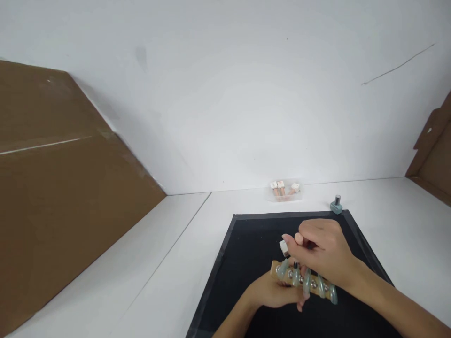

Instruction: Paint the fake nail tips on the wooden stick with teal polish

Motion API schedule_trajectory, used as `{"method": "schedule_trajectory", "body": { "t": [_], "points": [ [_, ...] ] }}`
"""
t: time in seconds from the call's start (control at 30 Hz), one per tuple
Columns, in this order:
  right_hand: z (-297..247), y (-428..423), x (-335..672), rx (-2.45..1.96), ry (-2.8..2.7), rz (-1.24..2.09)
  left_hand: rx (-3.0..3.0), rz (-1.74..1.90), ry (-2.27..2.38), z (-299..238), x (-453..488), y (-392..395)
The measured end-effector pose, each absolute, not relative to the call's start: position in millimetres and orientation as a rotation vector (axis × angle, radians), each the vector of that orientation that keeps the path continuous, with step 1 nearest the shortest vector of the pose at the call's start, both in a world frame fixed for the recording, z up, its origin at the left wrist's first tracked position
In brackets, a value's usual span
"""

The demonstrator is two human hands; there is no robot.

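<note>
My left hand is closed around a light wooden bar from below. Around the wooden bar winds a translucent grey-green spiral, with several shiny metal balls or studs showing between its turns. A small black piece stands on the bar's upper edge. Just above the bar, my right hand is closed, its thumb and fingers pinched together. A small white block sticks out beside the right thumb; the rest of that piece is hidden by the fingers.
A clear plastic tray at the back holds several white-headed pegs. On the black mat's far right corner stands a grey-green block with a metal post. Brown cardboard panels rise at left and right, a white wall behind.
</note>
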State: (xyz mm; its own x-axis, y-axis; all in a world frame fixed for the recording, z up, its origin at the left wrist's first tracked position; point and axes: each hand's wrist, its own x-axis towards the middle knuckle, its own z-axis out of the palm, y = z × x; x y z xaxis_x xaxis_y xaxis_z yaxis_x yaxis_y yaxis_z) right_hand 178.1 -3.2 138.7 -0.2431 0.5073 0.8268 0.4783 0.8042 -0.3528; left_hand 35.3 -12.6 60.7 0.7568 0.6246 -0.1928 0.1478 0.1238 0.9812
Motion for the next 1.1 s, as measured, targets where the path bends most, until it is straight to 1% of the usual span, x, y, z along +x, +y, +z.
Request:
{"method": "schedule_trajectory", "body": {
  "t": [0.13,0.3,0.37,0.53,0.63,0.9,1.1],
  "points": [
    [139.0,-2.0,179.1,-0.736,-1.884,0.040,1.374,0.405,0.636,56.7,34.6,-11.9],
    [140.9,-1.4,180.8,-0.726,-1.835,-0.029,1.302,0.451,0.575,49.9,32.9,-11.7],
    [143.1,-2.8,181.6,-0.752,-1.828,0.074,1.283,0.463,0.550,49.1,31.9,-11.9],
    [151.0,-9.3,181.4,-0.764,-1.827,0.566,1.318,0.467,0.490,47.7,28.8,-10.1],
    [153.2,-11.8,179.9,-0.739,-1.834,0.703,1.327,0.473,0.474,45.2,28.3,-8.6],
    [146.9,-10.9,178.9,-0.813,-1.869,0.796,1.281,0.468,0.470,48.1,33.5,-9.8],
    [145.7,-9.0,179.0,-0.787,-1.892,0.661,1.219,0.460,0.452,46.3,33.4,-9.5]
  ]
}}
